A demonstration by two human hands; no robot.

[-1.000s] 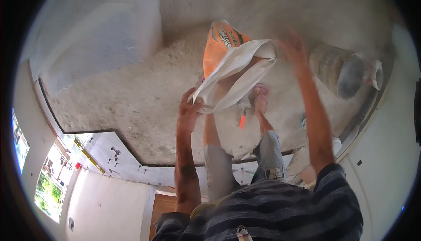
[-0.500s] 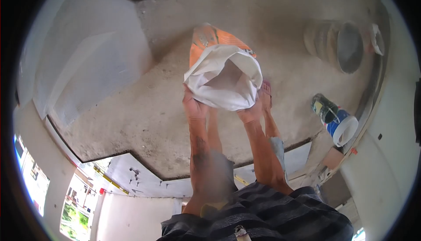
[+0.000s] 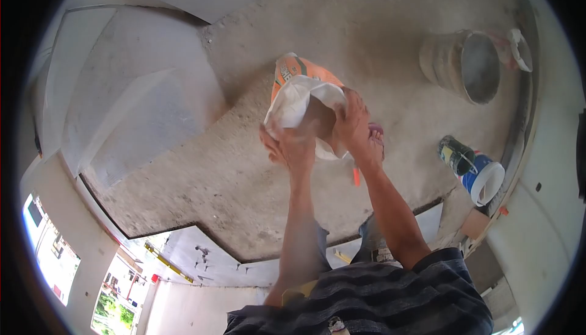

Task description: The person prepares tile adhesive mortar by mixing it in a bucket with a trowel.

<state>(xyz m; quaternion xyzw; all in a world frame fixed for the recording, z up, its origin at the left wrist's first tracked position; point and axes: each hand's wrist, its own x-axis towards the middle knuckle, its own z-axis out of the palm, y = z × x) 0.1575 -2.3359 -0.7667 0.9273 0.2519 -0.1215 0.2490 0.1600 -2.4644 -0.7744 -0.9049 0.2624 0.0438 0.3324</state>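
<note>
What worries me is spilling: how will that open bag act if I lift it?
The bag would probably sag and fold rather than stay stiff, as its white rim is creased. It may spill if tipped, since its mouth gapes. Brownish material seems to show inside, so it could be heavy.

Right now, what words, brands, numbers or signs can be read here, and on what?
No text can be quoted with certainty.
Orange-and-white bag: dark lettering on the orange print, too blurred and foreshortened to read.
Blue-and-white bucket: printed marks, too small to read.
Dark green container: pale marking, too blurred to read.
</note>
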